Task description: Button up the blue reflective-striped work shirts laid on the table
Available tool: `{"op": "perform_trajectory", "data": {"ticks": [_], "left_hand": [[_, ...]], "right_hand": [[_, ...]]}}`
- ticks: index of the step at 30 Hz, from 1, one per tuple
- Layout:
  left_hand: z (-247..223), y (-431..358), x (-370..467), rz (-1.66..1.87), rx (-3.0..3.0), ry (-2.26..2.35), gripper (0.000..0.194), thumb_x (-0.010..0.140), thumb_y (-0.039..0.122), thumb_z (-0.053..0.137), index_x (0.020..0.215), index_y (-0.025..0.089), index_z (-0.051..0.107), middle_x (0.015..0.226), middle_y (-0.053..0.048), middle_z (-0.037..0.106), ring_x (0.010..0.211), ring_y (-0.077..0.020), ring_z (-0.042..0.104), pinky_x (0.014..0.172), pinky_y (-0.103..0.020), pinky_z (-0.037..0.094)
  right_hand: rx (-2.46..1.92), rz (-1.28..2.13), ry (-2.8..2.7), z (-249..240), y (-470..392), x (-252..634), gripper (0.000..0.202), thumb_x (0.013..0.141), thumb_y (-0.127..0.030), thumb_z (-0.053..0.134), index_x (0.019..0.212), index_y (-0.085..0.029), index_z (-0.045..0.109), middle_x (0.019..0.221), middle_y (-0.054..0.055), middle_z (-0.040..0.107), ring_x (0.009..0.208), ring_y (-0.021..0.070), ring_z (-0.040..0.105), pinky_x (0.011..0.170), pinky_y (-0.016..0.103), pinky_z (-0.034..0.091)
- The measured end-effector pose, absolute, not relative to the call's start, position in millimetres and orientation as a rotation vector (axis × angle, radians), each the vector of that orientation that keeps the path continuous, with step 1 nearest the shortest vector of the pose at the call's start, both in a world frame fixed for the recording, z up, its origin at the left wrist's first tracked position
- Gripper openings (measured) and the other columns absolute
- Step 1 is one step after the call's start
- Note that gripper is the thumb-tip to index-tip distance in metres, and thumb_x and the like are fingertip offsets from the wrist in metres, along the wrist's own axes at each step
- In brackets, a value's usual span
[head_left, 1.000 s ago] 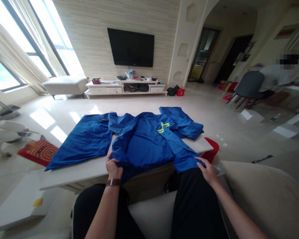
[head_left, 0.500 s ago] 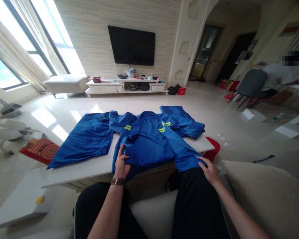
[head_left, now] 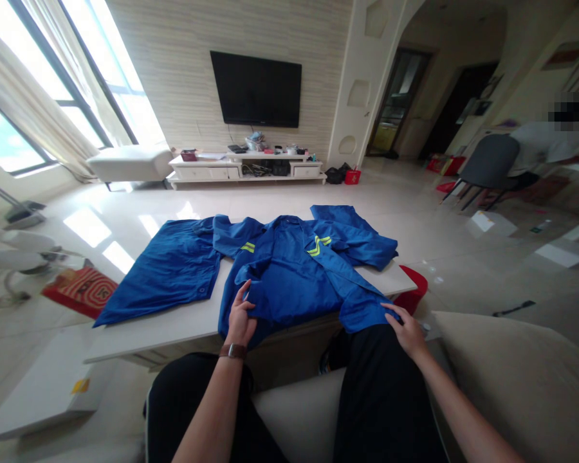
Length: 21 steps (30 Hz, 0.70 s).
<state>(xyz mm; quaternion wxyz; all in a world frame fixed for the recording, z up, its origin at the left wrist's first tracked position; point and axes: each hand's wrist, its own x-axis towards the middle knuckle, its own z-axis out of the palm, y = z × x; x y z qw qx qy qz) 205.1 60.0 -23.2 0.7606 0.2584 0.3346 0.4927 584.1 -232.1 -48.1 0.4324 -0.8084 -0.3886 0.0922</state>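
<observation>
A blue work jacket (head_left: 299, 283) with yellow-green stripes lies spread, front open, over a low white table (head_left: 139, 344). My left hand (head_left: 242, 321) grips the front panel on the left side, index finger stretched along the folded-back cloth. At the lower corner of the right front panel, by my knee, my right hand (head_left: 405, 328) pinches the edge between thumb and fingers. To the left of the jacket lies another flat blue garment (head_left: 164, 276). More folded blue cloth (head_left: 340, 215) shows behind the right sleeve.
A red-and-tan paper bag (head_left: 80, 292) stands left of the table, near a white box (head_left: 38, 392). A red stool (head_left: 412, 289) is at the table's right end, and a beige sofa arm (head_left: 502, 379) is beside my right arm. A person (head_left: 535, 148) sits far right.
My left hand has shifted slightly right and up with the jacket's left panel, whose edge is folded a little further inward. My right hand stays in place.
</observation>
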Motion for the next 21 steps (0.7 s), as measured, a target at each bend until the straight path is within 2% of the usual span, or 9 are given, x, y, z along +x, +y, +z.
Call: {"op": "perform_trajectory", "data": {"ticks": [3,6,11,15,17,21], "left_hand": [[-22.8,59.6,205.6,1.066,0.599,0.665,0.093,0.048,-0.002,0.053,0.137,0.026,0.063,0.115,-0.005,0.074,0.098,-0.0185,0.071,0.084,-0.026,0.057],[-23.4,59.3,207.0,1.072,0.619,0.664,0.095,0.047,-0.003,0.053,0.137,0.029,0.06,0.118,-0.004,0.072,0.1,-0.0189,0.07,0.084,-0.025,0.057],[-27.1,59.2,208.1,1.049,0.666,0.715,0.089,0.052,-0.002,0.06,0.136,0.029,0.058,0.121,-0.004,0.069,0.094,-0.0163,0.069,0.078,-0.024,0.056],[-29.4,59.9,207.9,1.101,0.658,0.777,0.078,0.055,0.0,0.071,0.129,0.026,0.06,0.126,-0.006,0.066,0.088,-0.0129,0.067,0.068,-0.019,0.051],[-29.7,60.2,208.1,1.128,0.641,0.814,0.073,0.058,0.003,0.077,0.126,0.025,0.061,0.119,-0.006,0.067,0.079,-0.0097,0.064,0.058,-0.015,0.044],[-28.9,59.7,209.1,1.109,0.631,0.861,0.063,0.06,0.01,0.084,0.118,0.022,0.066,0.085,0.003,0.063,0.055,-0.0034,0.049,0.045,-0.015,0.03]], "right_hand": [[-2.013,0.231,-0.96,-48.2,-232.1,583.8,0.05,0.087,-0.058,0.059,0.12,-0.024,0.075,0.13,0.01,0.068,0.123,0.0294,0.062,0.113,0.045,0.044],[-2.017,0.233,-0.968,-48.2,-232.3,584.1,0.05,0.087,-0.058,0.058,0.12,-0.024,0.075,0.131,0.01,0.068,0.123,0.0295,0.061,0.113,0.045,0.044],[-2.018,0.231,-0.977,-48.3,-232.8,585.2,0.05,0.087,-0.058,0.059,0.12,-0.025,0.075,0.13,0.009,0.068,0.123,0.0297,0.061,0.113,0.046,0.044],[-2.02,0.235,-0.966,-48.1,-233.1,585.2,0.049,0.087,-0.058,0.059,0.12,-0.025,0.075,0.13,0.009,0.068,0.122,0.0295,0.062,0.113,0.046,0.045],[-2.023,0.232,-0.964,-48.1,-233.2,585.2,0.049,0.087,-0.058,0.059,0.119,-0.025,0.075,0.13,0.009,0.068,0.122,0.0297,0.062,0.112,0.046,0.046],[-2.03,0.234,-0.968,-48.1,-233.4,585.1,0.05,0.088,-0.058,0.058,0.121,-0.025,0.075,0.131,0.01,0.068,0.123,0.0299,0.061,0.113,0.046,0.045]]}}
